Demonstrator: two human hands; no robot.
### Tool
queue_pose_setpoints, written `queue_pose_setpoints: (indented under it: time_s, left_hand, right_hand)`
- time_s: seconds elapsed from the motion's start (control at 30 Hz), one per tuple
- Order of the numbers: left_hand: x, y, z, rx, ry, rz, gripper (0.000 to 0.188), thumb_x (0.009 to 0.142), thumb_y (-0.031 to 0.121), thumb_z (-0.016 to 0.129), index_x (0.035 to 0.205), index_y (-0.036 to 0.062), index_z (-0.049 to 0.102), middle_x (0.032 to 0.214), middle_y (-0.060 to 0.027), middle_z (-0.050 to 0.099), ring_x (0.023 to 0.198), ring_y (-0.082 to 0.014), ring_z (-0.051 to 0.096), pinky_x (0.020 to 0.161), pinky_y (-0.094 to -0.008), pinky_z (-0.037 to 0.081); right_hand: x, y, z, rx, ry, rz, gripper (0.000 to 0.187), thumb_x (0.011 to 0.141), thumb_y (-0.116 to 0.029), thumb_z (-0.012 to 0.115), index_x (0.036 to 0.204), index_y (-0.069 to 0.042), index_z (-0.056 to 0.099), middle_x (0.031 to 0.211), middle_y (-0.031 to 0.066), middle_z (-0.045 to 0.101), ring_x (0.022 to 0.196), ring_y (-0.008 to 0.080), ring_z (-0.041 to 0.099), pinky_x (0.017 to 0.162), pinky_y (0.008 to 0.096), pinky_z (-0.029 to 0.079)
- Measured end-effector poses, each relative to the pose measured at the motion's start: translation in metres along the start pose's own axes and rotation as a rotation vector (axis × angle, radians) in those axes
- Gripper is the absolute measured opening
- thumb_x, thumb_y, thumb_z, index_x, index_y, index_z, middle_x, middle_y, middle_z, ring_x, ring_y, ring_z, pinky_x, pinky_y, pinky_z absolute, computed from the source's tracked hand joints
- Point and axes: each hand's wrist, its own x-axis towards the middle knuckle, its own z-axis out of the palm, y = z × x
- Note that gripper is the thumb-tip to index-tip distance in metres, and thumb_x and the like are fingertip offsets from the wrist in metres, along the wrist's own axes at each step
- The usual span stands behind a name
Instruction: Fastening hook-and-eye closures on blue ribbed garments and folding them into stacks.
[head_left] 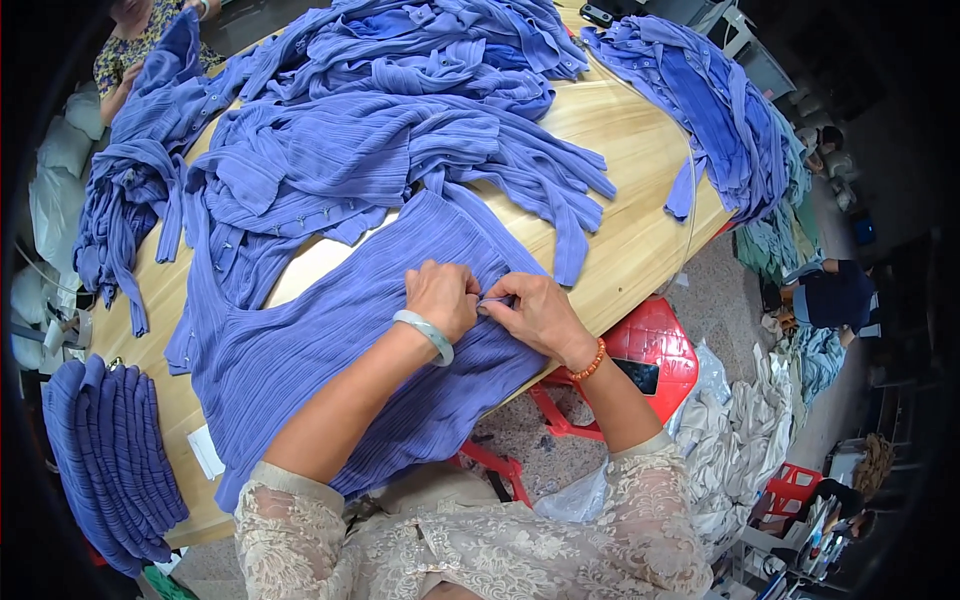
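A ribbed violet-blue sleeveless top point(330, 340) lies spread over the near edge of the table, its straps pointing away from me. My left hand point(441, 298), with a pale bangle at the wrist, is closed on the top near its right side edge. Right beside it my right hand point(541, 316), wearing an orange bead bracelet, pinches the same edge between thumb and fingers. The fingertips of both hands almost meet there. Whether anything small sits between them is hidden.
Violet-blue cardigans point(310, 150) heap across the wooden table point(610, 130). More garments point(710, 110) hang off its far right, and a folded stack point(110, 455) sits at left. A red stool point(650, 355) holding a phone point(637, 376) stands at right. Another person point(130, 60) is at the far left.
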Motion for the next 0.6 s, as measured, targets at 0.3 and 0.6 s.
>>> queue_pose_setpoints:
  time_s: [0.3,0.6]
  left_hand:
    - [0.008,-0.006,-0.014,-0.141,-0.131,-0.016,0.013,0.079,0.013,0.068,0.085,0.0022,0.072,0.078,-0.0124,0.072,0.076,-0.0269,0.068,0.085,-0.0409,0.046]
    - [0.001,-0.007,-0.008,-0.084,-0.085,-0.072,0.010,0.081,0.016,0.067,0.084,0.0100,0.074,0.091,-0.0121,0.071,0.101,-0.0319,0.059,0.090,-0.0446,0.039]
  right_hand:
    - [0.011,-0.003,-0.003,0.034,-0.073,0.164,0.028,0.074,-0.028,0.081,0.080,-0.001,0.075,0.077,0.0183,0.070,0.073,0.0335,0.069,0.070,0.0394,0.054]
    - [-0.016,0.018,-0.019,-0.119,0.043,0.038,0.021,0.081,-0.022,0.077,0.090,-0.004,0.074,0.077,0.0133,0.069,0.066,0.0213,0.064,0.062,0.0330,0.050]
